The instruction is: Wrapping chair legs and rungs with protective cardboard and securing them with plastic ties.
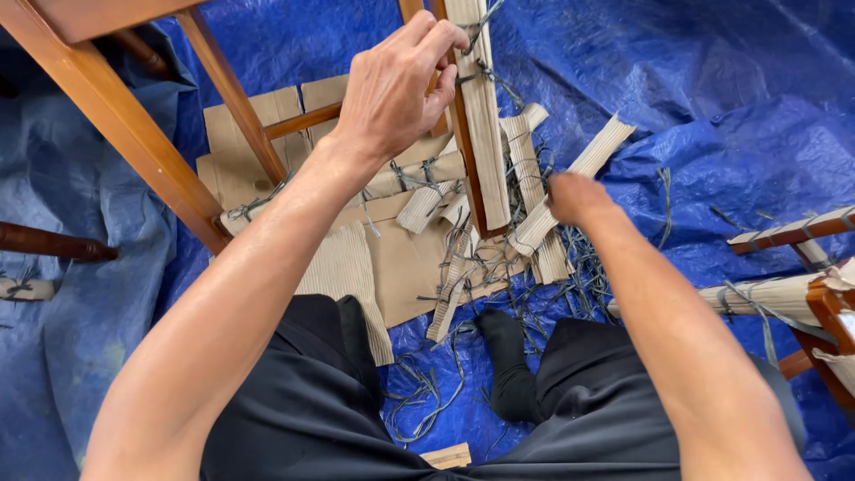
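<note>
We see the left hand (392, 85) raised at the top middle, fingers curled and pinching grey twine (481, 71) that binds a strip of corrugated cardboard wrapping (485, 134) to a wooden furniture leg (465, 151). That wrapped leg stands upright between the two hands. The forearm runs down and to the left, wrist slightly bent, knuckles facing us. The right hand (574, 196) sits lower and to the right, closed into a loose fist with its back toward us; it seems to touch a loose cardboard strip (570, 187) that slants up to the right, but we cannot tell whether it grips anything. Its arm stretches down to the lower right corner.

Around the hands lies a heap of tan cardboard sheets (383, 258) and cut twine pieces (427, 392), flat on a blue tarp (712, 80) that covers the floor. A brown wooden frame (125, 125) rises at the left, one of its rails tied with twine. At the right edge more wooden parts (793, 232) lie wrapped in cardboard and bound with twine. Below we see black trousers (303, 410) and a black sock (508, 347).
</note>
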